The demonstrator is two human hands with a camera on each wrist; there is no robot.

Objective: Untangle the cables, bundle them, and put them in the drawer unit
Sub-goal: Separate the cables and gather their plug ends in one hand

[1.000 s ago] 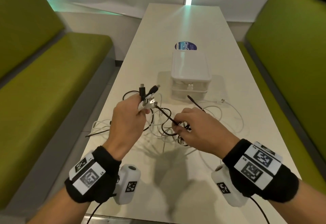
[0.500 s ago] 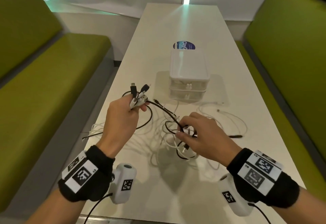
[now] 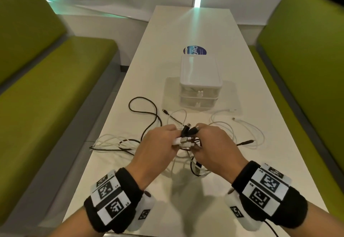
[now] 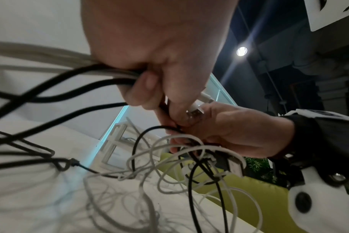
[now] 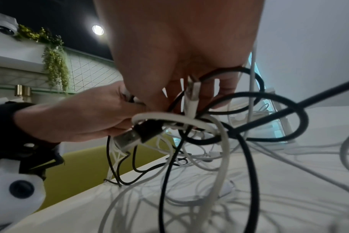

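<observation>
Where hands (image 3: pixel 186 143) meet: thin round cables (image 3: pixel 145 113), black, white, looped.

Pretty evenly lit from overhead, ceiling spotlight (image 4: pixel 241 51) flares in both wrist views. Soft shadows on the table (image 3: pixel 186 208) near its front edge. Wrist shots heavily fisheyed, close cables (image 4: pixel 50 88) smeared with blur.

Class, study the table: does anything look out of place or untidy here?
Yes. Black and white cables sprawl in tangled loops across the table before the closed drawer unit. The left hand and right hand grip bunched plug ends.
</observation>
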